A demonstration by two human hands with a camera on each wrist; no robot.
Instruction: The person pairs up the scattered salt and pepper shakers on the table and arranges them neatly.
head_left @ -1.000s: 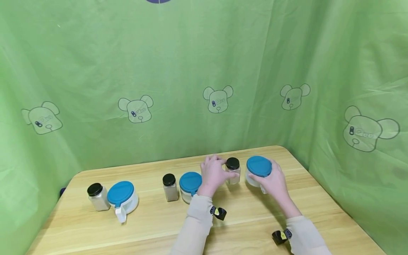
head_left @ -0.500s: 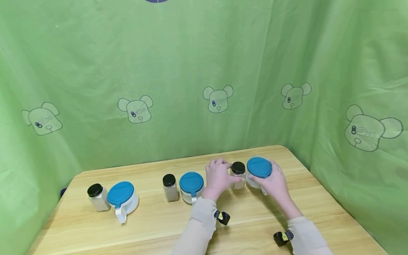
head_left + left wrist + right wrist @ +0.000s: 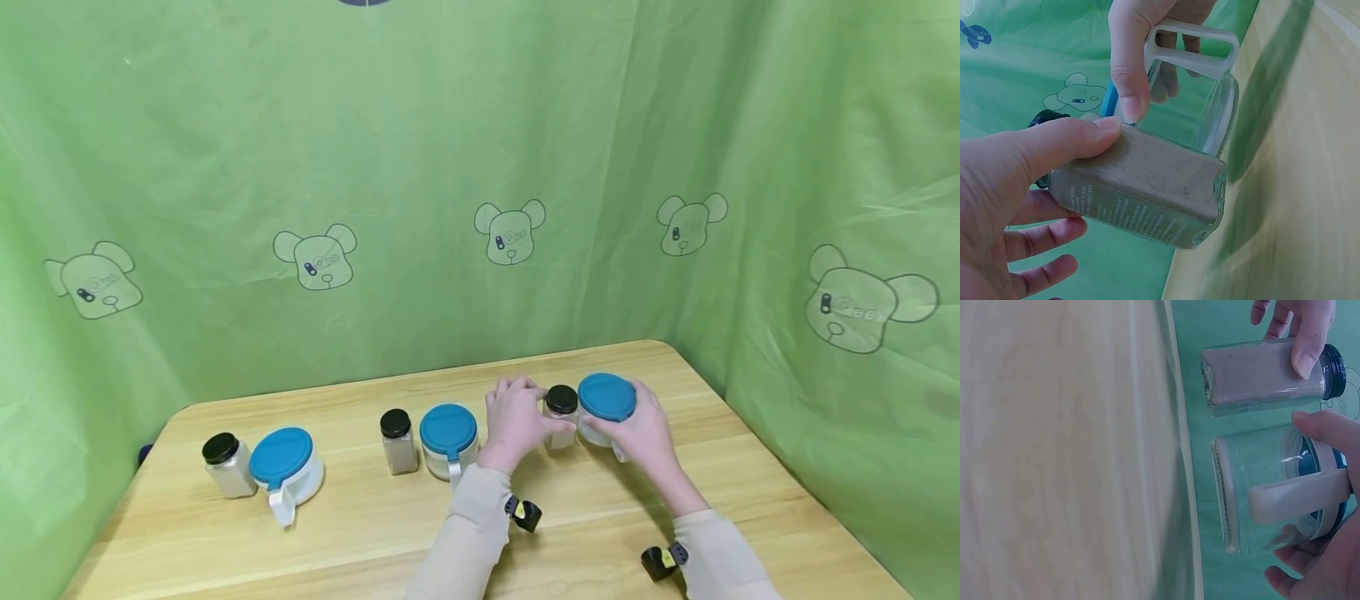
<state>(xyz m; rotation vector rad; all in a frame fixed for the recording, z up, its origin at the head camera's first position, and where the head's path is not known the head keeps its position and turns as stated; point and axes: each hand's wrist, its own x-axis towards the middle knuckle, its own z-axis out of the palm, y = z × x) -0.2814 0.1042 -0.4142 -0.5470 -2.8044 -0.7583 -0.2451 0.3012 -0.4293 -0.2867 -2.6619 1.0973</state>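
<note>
My left hand (image 3: 514, 423) pinches a square glass spice jar (image 3: 1141, 172) with a black screw lid between thumb and fingers. Greyish-brown powder fills it, and small white print covers one side. Beside it, my right hand (image 3: 647, 427) grips a round clear glass seasoning pot (image 3: 1254, 459) near its blue lid (image 3: 607, 395). The pot's white handle (image 3: 1297, 497) faces my body. In the right wrist view a narrow gap separates the two containers, and both bases appear just off the wooden table (image 3: 1072, 450).
A second black-lidded jar (image 3: 400, 446) and blue-lidded pot (image 3: 448, 429) stand mid-table, left of my left forearm. Another such jar (image 3: 231, 471) and pot (image 3: 283, 457) stand together at the far left. Green curtain (image 3: 420, 167) surrounds the table's back and sides.
My left hand has carried the spice jar to the right and slightly nearer my body, up beside the pot. My right hand and the pot have barely shifted.
</note>
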